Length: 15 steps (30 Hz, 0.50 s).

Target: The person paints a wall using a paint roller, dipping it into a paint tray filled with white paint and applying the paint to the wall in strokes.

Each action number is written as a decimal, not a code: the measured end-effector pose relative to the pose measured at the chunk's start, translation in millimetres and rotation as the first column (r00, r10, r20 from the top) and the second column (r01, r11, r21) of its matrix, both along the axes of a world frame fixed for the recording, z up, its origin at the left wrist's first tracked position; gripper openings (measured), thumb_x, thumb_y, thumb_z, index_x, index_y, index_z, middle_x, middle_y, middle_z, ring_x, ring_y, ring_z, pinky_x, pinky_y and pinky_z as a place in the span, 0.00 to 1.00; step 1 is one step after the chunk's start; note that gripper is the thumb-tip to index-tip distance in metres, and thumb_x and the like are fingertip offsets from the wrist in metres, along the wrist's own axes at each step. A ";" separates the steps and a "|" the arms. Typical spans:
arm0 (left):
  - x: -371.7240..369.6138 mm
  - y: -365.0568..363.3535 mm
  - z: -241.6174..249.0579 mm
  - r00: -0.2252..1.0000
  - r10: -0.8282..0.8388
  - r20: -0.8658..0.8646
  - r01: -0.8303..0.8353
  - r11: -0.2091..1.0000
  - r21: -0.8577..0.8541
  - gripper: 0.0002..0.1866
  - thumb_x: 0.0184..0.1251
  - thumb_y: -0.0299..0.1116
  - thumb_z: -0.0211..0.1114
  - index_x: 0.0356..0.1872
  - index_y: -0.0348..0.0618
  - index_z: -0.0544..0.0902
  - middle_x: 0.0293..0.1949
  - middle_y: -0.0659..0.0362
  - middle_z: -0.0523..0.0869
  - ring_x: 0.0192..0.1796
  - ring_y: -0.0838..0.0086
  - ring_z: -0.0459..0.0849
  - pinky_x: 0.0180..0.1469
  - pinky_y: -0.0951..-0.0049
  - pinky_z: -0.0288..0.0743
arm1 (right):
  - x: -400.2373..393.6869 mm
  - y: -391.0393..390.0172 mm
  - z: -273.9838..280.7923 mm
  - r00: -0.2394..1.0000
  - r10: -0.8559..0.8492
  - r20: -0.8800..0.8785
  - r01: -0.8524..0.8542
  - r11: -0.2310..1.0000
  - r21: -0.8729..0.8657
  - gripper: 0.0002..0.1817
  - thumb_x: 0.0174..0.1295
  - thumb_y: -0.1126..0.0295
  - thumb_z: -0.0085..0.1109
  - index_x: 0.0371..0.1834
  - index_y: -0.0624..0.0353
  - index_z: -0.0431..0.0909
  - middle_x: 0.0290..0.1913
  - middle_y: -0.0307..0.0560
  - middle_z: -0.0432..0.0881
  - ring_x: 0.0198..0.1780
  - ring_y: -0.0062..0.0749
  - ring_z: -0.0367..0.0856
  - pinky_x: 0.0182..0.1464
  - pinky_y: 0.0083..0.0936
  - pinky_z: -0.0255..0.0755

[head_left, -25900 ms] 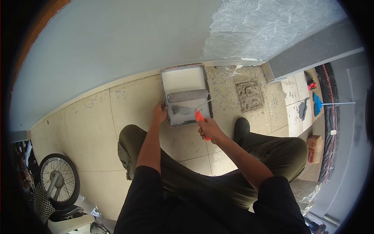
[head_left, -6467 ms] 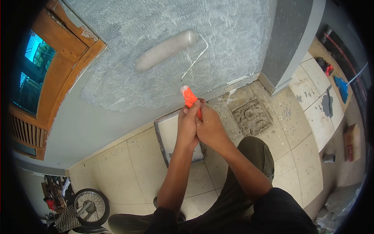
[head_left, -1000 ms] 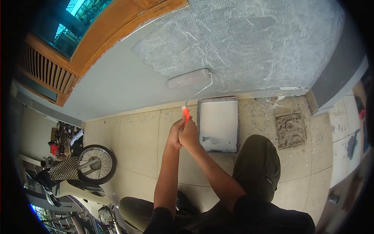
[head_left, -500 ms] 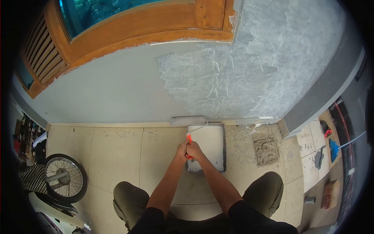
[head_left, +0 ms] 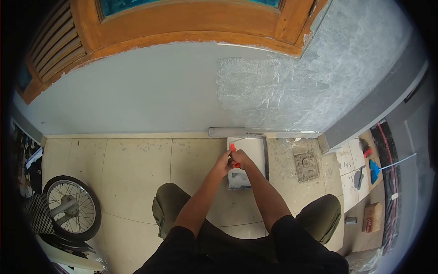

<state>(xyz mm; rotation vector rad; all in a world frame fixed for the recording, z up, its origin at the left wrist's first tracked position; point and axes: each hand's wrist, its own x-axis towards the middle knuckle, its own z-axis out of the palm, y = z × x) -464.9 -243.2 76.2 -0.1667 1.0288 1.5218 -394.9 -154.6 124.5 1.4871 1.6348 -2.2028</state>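
Both hands grip the orange handle of a paint roller (head_left: 226, 132). My left hand (head_left: 224, 161) wraps the handle from the left, and my right hand (head_left: 242, 160) closes on it from the right, close against the left. The grey roller sleeve lies level at the foot of the wall (head_left: 150, 100), just above the floor edge. Below my hands is a dark-rimmed paint tray (head_left: 266, 160) with pale paint in it; my forearms cover part of it. The wall's right part carries a wet, streaky, lighter coat, while its left part is smooth grey.
An orange-brown wooden window frame (head_left: 191, 43) spans the wall above. A motorcycle wheel (head_left: 71, 208) stands at left. On the right are a square floor drain cover (head_left: 306, 167), a grey pillar (head_left: 360, 102), a blue dustpan-like object (head_left: 374, 171) and a cardboard box (head_left: 372, 218).
The head view has shifted, so the wall and window sit differently in the picture. The roller stays low by the wall base, and both hands keep their grip on its handle.
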 end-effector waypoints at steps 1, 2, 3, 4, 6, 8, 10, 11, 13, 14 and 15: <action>-10.3 8.6 17.8 1.000 -0.015 -0.013 0.015 1.000 0.019 0.20 0.76 0.56 0.57 0.33 0.52 0.77 0.19 0.66 0.73 0.17 0.79 0.69 0.21 0.71 0.68 | -12.2 7.7 2.6 1.000 -0.022 -0.022 0.022 1.000 -0.015 0.13 0.69 0.67 0.55 0.33 0.68 0.78 0.24 0.47 0.78 0.17 0.29 0.74 0.17 0.31 0.70; -15.1 15.5 32.6 1.000 -0.013 -0.005 0.013 1.000 -0.005 0.20 0.74 0.57 0.59 0.33 0.52 0.76 0.19 0.67 0.72 0.17 0.79 0.67 0.20 0.72 0.67 | -18.5 13.9 2.1 0.999 -0.026 -0.019 0.026 1.000 -0.011 0.13 0.69 0.68 0.55 0.32 0.68 0.79 0.24 0.48 0.79 0.18 0.30 0.74 0.17 0.31 0.70; -21.9 23.9 40.9 0.998 -0.044 0.033 0.047 0.994 -0.103 0.20 0.71 0.58 0.62 0.31 0.54 0.77 0.20 0.68 0.73 0.16 0.79 0.66 0.19 0.73 0.67 | -20.4 15.4 1.4 0.999 -0.033 -0.015 0.033 0.999 -0.010 0.12 0.68 0.68 0.55 0.32 0.68 0.79 0.24 0.48 0.79 0.18 0.30 0.75 0.18 0.30 0.70; -26.3 32.7 26.5 0.997 -0.081 0.016 0.082 0.995 -0.058 0.19 0.69 0.57 0.64 0.30 0.54 0.76 0.20 0.68 0.73 0.16 0.79 0.66 0.19 0.74 0.67 | -22.5 19.5 -5.7 0.999 -0.043 -0.025 0.042 0.999 -0.026 0.12 0.68 0.69 0.54 0.32 0.68 0.79 0.24 0.49 0.79 0.18 0.31 0.76 0.18 0.31 0.71; -25.2 44.4 11.3 0.992 -0.124 0.004 0.124 0.992 -0.012 0.19 0.68 0.56 0.66 0.29 0.54 0.76 0.20 0.68 0.73 0.16 0.79 0.66 0.18 0.75 0.66 | -17.6 15.7 -18.3 0.998 -0.052 -0.037 0.052 0.999 0.006 0.12 0.68 0.69 0.54 0.32 0.68 0.79 0.24 0.49 0.80 0.18 0.32 0.76 0.19 0.31 0.71; -12.2 40.8 19.5 0.995 -0.088 -0.054 0.077 0.979 -0.189 0.15 0.66 0.50 0.67 0.27 0.53 0.77 0.20 0.67 0.74 0.15 0.79 0.66 0.17 0.76 0.63 | -12.5 11.1 -20.2 0.998 -0.053 -0.028 0.055 0.996 0.067 0.12 0.67 0.71 0.52 0.33 0.69 0.80 0.24 0.50 0.81 0.19 0.33 0.78 0.19 0.31 0.71; -10.2 36.5 8.0 0.995 -0.088 -0.048 0.077 0.977 -0.197 0.14 0.65 0.47 0.68 0.27 0.53 0.77 0.19 0.67 0.73 0.14 0.80 0.65 0.16 0.75 0.61 | -7.7 -3.7 -16.1 0.996 -0.053 -0.072 0.062 0.991 0.119 0.11 0.66 0.72 0.51 0.34 0.70 0.80 0.25 0.50 0.81 0.19 0.34 0.78 0.19 0.32 0.71; -11.3 36.5 3.2 0.994 -0.092 -0.052 0.081 0.979 -0.187 0.12 0.63 0.44 0.68 0.26 0.53 0.77 0.18 0.67 0.73 0.13 0.80 0.63 0.16 0.74 0.60 | -8.2 -7.0 -12.7 0.991 -0.055 -0.124 0.078 0.979 0.187 0.11 0.65 0.74 0.50 0.34 0.70 0.80 0.25 0.51 0.81 0.19 0.34 0.78 0.19 0.32 0.70; -8.5 29.9 14.0 0.991 -0.087 -0.097 0.067 0.978 -0.198 0.12 0.63 0.44 0.68 0.27 0.53 0.77 0.19 0.66 0.74 0.13 0.79 0.64 0.15 0.74 0.60 | -5.3 -1.2 -21.9 0.992 -0.041 -0.123 0.059 0.988 0.143 0.10 0.65 0.75 0.49 0.35 0.71 0.79 0.25 0.51 0.81 0.19 0.34 0.79 0.19 0.33 0.70; -4.7 26.5 23.0 0.986 -0.083 -0.142 0.054 0.978 -0.199 0.11 0.63 0.43 0.68 0.28 0.52 0.78 0.20 0.66 0.75 0.13 0.78 0.66 0.14 0.74 0.60 | -3.0 2.2 -26.6 0.992 -0.026 -0.124 0.040 0.993 0.108 0.10 0.64 0.76 0.48 0.35 0.71 0.79 0.25 0.51 0.81 0.19 0.34 0.79 0.19 0.34 0.70; 1.7 23.8 25.1 0.986 -0.089 -0.140 0.058 0.976 -0.210 0.11 0.63 0.43 0.68 0.28 0.52 0.78 0.20 0.66 0.75 0.13 0.78 0.66 0.14 0.74 0.60 | 0.0 -0.2 -23.4 0.992 -0.031 -0.123 0.044 0.994 0.097 0.10 0.64 0.76 0.48 0.35 0.71 0.79 0.25 0.51 0.81 0.19 0.34 0.79 0.19 0.34 0.70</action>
